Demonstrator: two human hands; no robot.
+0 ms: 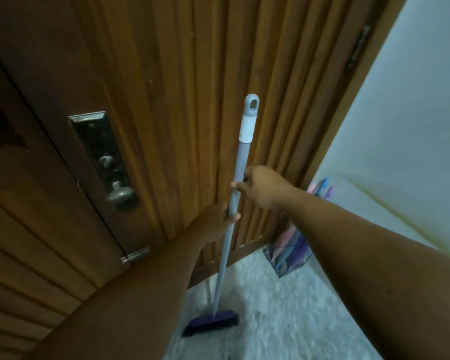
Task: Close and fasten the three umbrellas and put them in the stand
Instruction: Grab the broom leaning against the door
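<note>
- A home entrance is shown, seen close to a wooden door [166, 87] made of vertical grooved planks, which fills most of the view.
- A metal lock plate [99, 149] with a round knob [121, 196] is fitted on the left of the door, and a hinge [359, 45] is seen at the far right edge.
- A plain pale wall [405, 120] is met by the door frame on the right.
- A speckled light floor [283, 307] is laid below.
- A broom [234, 203] with a grey handle and dark purple brush head is stood on the floor.
- A clear stand [289, 253] with pastel umbrellas [320, 189] is set in the corner.
</note>
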